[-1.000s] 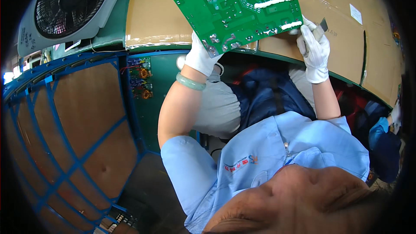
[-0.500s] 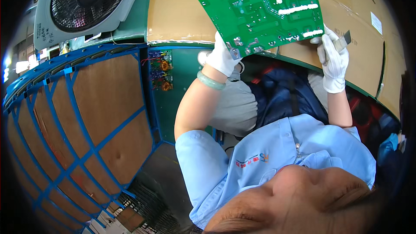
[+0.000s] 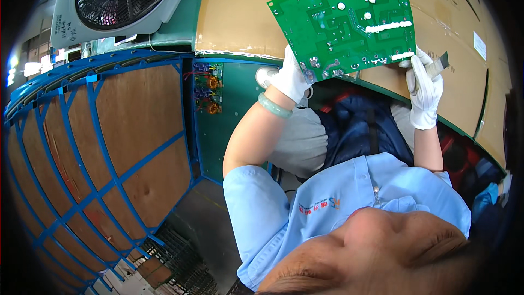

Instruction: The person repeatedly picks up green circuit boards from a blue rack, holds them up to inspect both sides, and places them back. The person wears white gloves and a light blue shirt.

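Note:
A green circuit board [image 3: 344, 30] is held up with its solder side showing, dotted with white blobs and two white strips. My white-gloved left hand [image 3: 293, 78] grips its lower left corner; the thumb shows, while the fingers behind are hidden. Under the lower right corner my gloved right hand [image 3: 426, 87] is closed around what looks like a utility knife [image 3: 435, 68], its flat grey blade pointing up and right. The thumb and fingertips of that hand are close to or touching the board's edge; I cannot tell which.
Cardboard boxes [image 3: 234, 16] cover the bench behind the board. A grey box fan [image 3: 117, 0] stands at far left. Boards with copper coils [image 3: 210, 90] lie on the green surface left of me. A blue-framed rack with brown panels [image 3: 136, 109] fills the left side.
The board and both hands sit a little lower and farther right in the picture. The whole view has shifted slightly too. Both grips look the same.

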Available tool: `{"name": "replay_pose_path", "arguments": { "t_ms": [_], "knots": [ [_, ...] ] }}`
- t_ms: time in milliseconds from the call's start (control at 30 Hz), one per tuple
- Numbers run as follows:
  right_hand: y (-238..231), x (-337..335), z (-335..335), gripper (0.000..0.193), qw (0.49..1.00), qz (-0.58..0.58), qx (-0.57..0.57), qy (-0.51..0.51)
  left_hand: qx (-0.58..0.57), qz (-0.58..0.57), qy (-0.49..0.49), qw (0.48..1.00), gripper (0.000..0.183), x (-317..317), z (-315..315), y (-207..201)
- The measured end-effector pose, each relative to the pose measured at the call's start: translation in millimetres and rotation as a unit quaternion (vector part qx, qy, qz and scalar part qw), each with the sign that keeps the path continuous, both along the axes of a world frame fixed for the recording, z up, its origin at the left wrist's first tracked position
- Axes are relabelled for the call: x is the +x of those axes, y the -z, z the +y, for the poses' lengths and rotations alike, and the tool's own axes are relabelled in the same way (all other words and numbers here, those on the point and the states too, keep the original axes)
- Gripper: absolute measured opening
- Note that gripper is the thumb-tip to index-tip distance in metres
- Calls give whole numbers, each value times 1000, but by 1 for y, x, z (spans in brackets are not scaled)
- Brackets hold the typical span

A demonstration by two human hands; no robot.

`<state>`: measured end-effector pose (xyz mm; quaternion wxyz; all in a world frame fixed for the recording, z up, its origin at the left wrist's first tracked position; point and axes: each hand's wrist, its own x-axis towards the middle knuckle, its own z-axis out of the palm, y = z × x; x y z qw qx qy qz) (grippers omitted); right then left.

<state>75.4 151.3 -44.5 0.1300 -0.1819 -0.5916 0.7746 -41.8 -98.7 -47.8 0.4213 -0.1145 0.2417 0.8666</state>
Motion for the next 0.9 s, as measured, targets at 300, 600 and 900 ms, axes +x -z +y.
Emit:
{"name": "replay_pose_path", "arguments": {
  "t_ms": [300,600,900],
  "knots": [
    [2,1,1,36,1000,5,5,1,-23,12,-5,1000,54,1,0,0],
    [1,3,0,32,1000,6,-3,2,-47,24,-9,999,53,-3,0,4],
    [0,8,0,30,1000,11,-19,-6,-69,36,-7,997,53,-6,-1,8]
  ]
}}
